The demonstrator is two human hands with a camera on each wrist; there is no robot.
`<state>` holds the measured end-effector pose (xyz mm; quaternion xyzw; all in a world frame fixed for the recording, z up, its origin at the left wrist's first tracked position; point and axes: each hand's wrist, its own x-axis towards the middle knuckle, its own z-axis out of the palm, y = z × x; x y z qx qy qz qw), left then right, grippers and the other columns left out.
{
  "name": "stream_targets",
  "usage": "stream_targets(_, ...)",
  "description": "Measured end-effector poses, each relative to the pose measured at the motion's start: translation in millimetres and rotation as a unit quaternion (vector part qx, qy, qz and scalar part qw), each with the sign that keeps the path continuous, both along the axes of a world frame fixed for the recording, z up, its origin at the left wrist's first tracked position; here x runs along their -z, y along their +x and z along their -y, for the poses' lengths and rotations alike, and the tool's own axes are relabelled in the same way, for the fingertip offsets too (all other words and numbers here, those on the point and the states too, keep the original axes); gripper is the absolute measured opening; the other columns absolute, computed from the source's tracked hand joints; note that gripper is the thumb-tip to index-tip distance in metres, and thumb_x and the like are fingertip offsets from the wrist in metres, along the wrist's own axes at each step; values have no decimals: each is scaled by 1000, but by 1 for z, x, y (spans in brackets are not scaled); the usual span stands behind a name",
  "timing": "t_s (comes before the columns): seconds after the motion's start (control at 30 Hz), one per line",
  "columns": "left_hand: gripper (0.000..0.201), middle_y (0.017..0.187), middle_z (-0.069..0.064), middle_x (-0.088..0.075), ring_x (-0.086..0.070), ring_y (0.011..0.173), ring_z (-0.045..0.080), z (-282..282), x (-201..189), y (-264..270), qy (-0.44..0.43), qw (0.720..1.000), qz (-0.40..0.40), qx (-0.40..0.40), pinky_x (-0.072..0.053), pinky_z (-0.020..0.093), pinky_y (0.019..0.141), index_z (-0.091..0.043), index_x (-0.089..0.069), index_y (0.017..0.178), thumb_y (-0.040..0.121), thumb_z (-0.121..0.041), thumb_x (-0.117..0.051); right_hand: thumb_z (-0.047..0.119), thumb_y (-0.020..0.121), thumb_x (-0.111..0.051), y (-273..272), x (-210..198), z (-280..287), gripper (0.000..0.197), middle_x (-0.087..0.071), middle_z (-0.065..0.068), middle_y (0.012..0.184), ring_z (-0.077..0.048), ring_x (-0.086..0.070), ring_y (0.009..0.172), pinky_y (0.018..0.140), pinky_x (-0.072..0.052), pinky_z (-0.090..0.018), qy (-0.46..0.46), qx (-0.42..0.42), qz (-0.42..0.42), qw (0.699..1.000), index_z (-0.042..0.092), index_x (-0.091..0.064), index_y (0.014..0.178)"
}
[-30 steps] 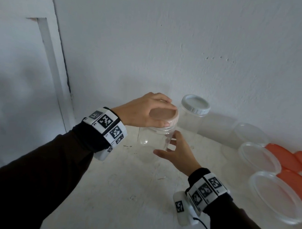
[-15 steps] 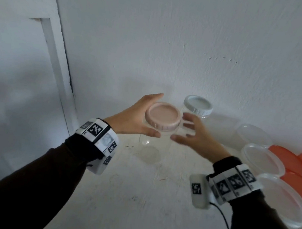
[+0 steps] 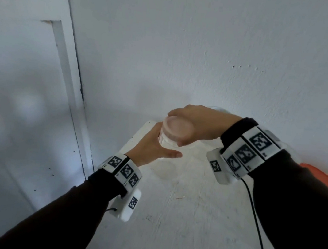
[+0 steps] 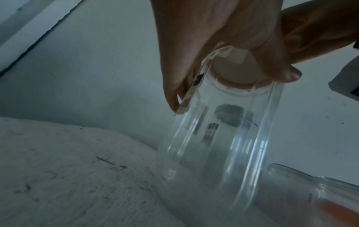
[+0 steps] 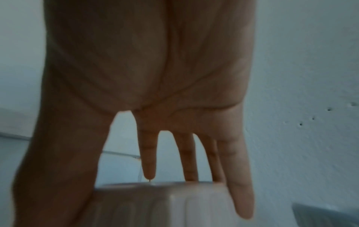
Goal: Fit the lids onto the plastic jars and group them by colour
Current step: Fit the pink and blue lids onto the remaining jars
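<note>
Black sleeves, marker bands and wrist cameras sit nearest me, both arms reaching forward over the white table (image 3: 180, 225).

Item: my left hand (image 3: 149, 147). Thumb and fingers curl about the clear wall of the jar (image 4: 219, 145) just under its neck, the thumb lying across the near side. Purpose, as I judge it: to steady the body against the turn of the other hand.

Item: my right hand (image 3: 196, 125). It comes over from the right, fingers (image 5: 240, 184) draped down the ribbed rim of the pink lid (image 3: 177, 130) and thumb on the near edge, clasping the lid from above. Purpose: to press and twist it home. Whether it is fully seated I cannot tell.

Item: jar, clear plastic, empty. It is between my two hands, just above the table; whether its base touches the surface is unclear. Its long axis runs near upright, mouth and lid uppermost, tilted a little off vertical in the left wrist view.

Item: second clear container (image 4: 320, 188), just right of the held jar's base, only its rim visible.

Item: orange lids (image 3: 325, 180), behind my right forearm, well right of my grip, mostly hidden.

Item: white wall (image 3: 204, 58) beyond my hands, and a white door frame (image 3: 65, 66) far left.

Step in hand: closing one pink-lidded jar; grouping by colour not yet done.
</note>
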<state>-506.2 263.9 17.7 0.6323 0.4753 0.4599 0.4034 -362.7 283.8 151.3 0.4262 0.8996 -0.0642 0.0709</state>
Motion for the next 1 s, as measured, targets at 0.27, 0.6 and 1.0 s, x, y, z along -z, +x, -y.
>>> stream_targets(0.27, 82, 117, -13, -59, -54, 110, 2, -6, -3, -8, -15, 999, -15, 35, -43, 20, 91, -27, -42, 131, 60, -27, -84, 29, 70, -78, -2, -9, -5, 87, -29, 7, 130, -20, -42, 117, 97, -44, -38, -54, -6, 41, 998, 48, -26, 137)
stream_targets(0.6, 79, 114, -14, -60, -55, 108, -2, -12, -9, -13, -35, 994, -16, 104, -45, 23, 93, -39, -44, 119, 50, -40, -81, 15, 66, -80, -4, -8, -3, 83, -29, 11, 125, -19, -40, 117, 96, -46, -42, -98, -27, 44, 994, 43, -35, 131)
stream_targets(1.0, 82, 123, -9, -58, -54, 113, 0, -11, -5, -13, -28, 992, 9, 119, -44, 16, 92, -32, -41, 129, 57, -30, -82, 69, 67, -63, -5, -4, 0, 93, -40, 2, 138, -20, -41, 125, 97, -36, -35, 19, 47, 59, 997, 39, -20, 144)
